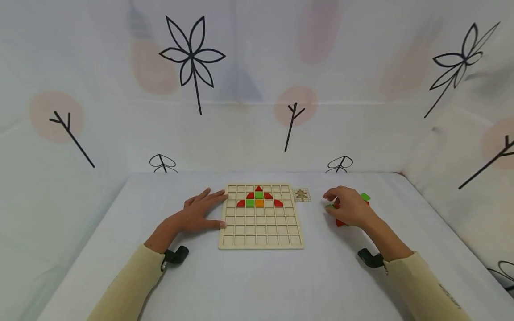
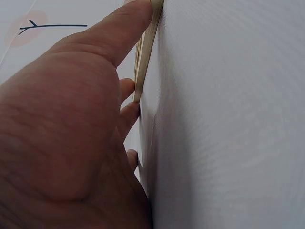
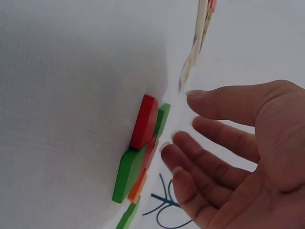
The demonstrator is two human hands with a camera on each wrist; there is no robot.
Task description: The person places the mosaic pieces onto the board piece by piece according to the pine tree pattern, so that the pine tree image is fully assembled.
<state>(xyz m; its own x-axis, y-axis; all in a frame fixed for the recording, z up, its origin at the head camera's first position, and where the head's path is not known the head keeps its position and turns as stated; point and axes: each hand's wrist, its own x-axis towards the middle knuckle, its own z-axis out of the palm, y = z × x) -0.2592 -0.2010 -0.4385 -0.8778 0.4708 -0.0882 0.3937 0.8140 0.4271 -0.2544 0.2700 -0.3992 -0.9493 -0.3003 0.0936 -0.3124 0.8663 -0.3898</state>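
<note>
A pale wooden grid board (image 1: 261, 227) lies flat on the table. Its upper rows hold a red triangle (image 1: 259, 189), several red rounded pieces, two green squares and an orange square (image 1: 259, 203); one bare cell separates the orange square from the red piece (image 1: 278, 203) at right. My left hand (image 1: 198, 212) rests with spread fingers, its thumb and fingertips at the board's left edge. Over loose blocks hovers my right hand (image 1: 348, 207), fingers bent and apart, nothing between them. Beneath it in the right wrist view are a red block (image 3: 144, 121) and a green block (image 3: 128, 174).
A small card with a tree pattern on a grid (image 1: 301, 195) lies by the board's upper right edge. Another green block (image 1: 365, 196) shows beyond my right hand. White cloth with drawn plants (image 1: 241, 133) rises behind the table.
</note>
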